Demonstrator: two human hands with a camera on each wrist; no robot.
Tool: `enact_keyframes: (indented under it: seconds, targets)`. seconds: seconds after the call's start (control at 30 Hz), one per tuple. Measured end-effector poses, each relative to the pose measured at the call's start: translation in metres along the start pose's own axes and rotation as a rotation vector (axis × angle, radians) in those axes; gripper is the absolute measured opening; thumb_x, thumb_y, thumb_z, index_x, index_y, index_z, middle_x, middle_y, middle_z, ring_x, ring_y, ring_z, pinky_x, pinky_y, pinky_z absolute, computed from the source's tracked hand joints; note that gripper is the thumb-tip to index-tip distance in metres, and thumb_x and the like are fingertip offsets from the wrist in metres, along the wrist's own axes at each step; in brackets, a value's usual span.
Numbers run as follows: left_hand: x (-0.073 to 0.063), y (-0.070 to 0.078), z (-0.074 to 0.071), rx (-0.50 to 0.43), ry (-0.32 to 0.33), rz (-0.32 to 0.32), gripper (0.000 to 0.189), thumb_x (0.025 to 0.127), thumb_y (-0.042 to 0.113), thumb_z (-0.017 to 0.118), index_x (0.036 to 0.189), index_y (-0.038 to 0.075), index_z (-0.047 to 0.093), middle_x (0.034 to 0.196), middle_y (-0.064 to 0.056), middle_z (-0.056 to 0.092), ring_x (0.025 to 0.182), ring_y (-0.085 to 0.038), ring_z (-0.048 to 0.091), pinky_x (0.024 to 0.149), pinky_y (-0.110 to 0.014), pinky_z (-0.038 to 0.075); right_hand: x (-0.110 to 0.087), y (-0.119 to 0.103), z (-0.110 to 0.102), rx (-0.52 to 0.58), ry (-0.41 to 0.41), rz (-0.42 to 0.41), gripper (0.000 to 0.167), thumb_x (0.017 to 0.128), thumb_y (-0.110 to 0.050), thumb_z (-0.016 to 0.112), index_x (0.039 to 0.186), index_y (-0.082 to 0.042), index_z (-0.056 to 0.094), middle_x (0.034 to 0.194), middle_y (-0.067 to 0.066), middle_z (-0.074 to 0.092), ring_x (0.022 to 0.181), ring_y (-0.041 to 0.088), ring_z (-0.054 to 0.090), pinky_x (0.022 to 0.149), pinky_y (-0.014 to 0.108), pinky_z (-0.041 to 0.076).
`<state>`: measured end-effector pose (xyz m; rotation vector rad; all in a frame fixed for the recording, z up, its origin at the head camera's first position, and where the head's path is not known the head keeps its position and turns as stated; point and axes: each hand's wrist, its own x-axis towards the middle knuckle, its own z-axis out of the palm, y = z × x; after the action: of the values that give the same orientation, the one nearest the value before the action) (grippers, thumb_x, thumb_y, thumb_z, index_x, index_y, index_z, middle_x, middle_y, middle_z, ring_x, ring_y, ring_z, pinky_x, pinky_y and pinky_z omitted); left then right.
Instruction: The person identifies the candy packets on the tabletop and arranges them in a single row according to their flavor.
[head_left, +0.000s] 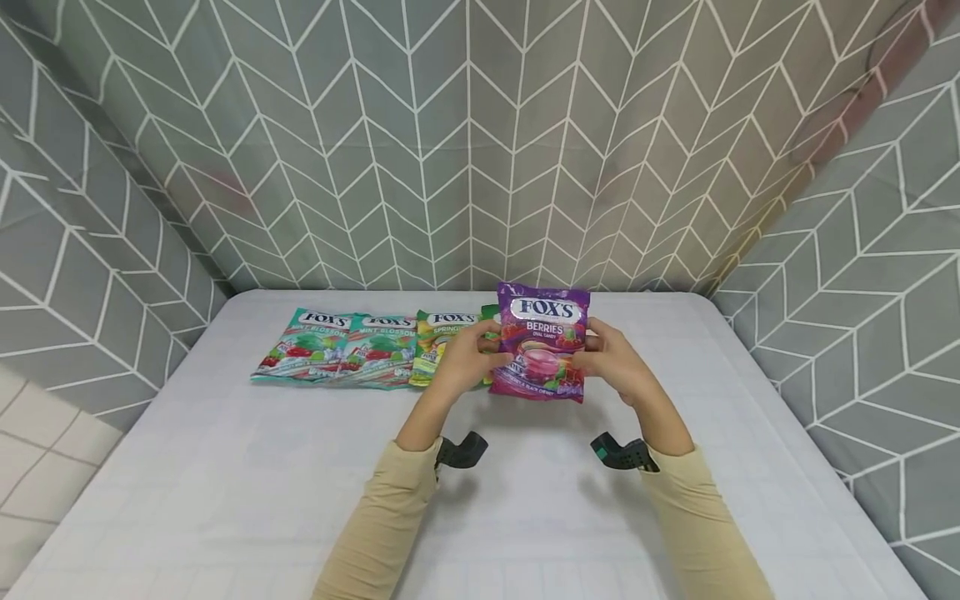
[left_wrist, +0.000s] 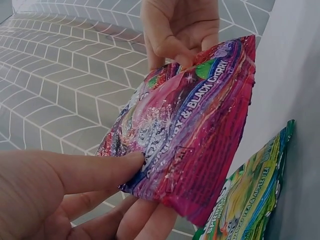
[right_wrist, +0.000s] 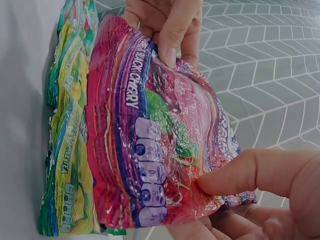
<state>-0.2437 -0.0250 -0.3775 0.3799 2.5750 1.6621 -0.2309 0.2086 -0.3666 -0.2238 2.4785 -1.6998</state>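
A purple Fox's Berries candy bag (head_left: 542, 343) is held up above the table by both hands, its printed front facing me. My left hand (head_left: 468, 358) pinches its left side, thumb in front and fingers behind. On the opposite side, my right hand (head_left: 617, 360) grips the bag the same way. In the left wrist view the left thumb presses the shiny front of the bag (left_wrist: 185, 135). The right wrist view shows the right thumb on the bag's front (right_wrist: 165, 130). Behind the bag, a green-edged packet (head_left: 491, 312) is mostly hidden.
Left of the hands, two teal Mint Blossom bags (head_left: 303, 348) (head_left: 378, 354) and a yellow Springtea bag (head_left: 435, 350) lie in a row on the white-covered table (head_left: 247, 483). A grey patterned curtain (head_left: 465, 142) hangs behind and along the sides.
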Motion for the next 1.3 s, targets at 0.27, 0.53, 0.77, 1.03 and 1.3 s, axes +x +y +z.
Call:
enact_keyframes:
  seconds: [0.27,0.53,0.77,1.03,1.3]
  targets:
    - [0.001,-0.001,0.004,0.032,0.010,0.010,0.038,0.086,0.010,0.073,0.121,0.003,0.060,0.113,-0.019,0.065,0.100,-0.031,0.064,0.073,-0.036,0.057,0.002,-0.001,0.000,0.003,0.040,0.020,0.064,0.087,-0.001,0.059,0.145,0.002,0.033,0.129,0.028,0.054,0.110,0.038,0.057,0.090,0.048,0.050]
    - [0.002,-0.002,0.009,0.030,0.010,0.033,0.038,0.087,0.010,0.073,0.121,0.003,0.059,0.115,-0.020,0.064,0.102,-0.030,0.064,0.074,-0.036,0.056,0.003,0.001,-0.003,-0.017,0.041,-0.009,0.063,0.088,-0.002,0.056,0.146,0.003,0.031,0.130,0.030,0.053,0.111,0.039,0.056,0.093,0.051,0.047]
    - [0.007,-0.012,0.020,0.016,-0.027,0.024,0.045,0.089,-0.001,0.064,0.132,-0.007,0.052,0.115,-0.024,0.063,0.102,-0.033,0.063,0.073,-0.033,0.056,0.010,0.017,-0.004,-0.023,0.041,0.055,0.059,0.090,-0.004,0.056,0.144,0.004,0.033,0.131,0.030,0.052,0.113,0.039,0.055,0.095,0.050,0.045]
    - [0.022,-0.019,0.048,0.115,-0.091,0.025,0.039,0.094,0.003,0.058,0.132,-0.007,0.054,0.117,-0.023,0.063,0.098,-0.031,0.065,0.076,-0.033,0.055,0.015,0.041,-0.022,-0.077,0.052,0.161,0.059,0.093,-0.009,0.054,0.145,0.007,0.030,0.137,0.033,0.045,0.121,0.042,0.048,0.097,0.050,0.044]
    - [0.048,-0.007,0.077,0.120,-0.158,-0.027,0.040,0.098,0.008,0.053,0.136,-0.007,0.050,0.122,-0.021,0.061,0.091,-0.026,0.065,0.071,-0.028,0.053,0.022,0.057,-0.056,-0.097,0.070,0.223,0.065,0.094,-0.010,0.053,0.148,0.010,0.022,0.139,0.034,0.040,0.125,0.045,0.044,0.100,0.052,0.041]
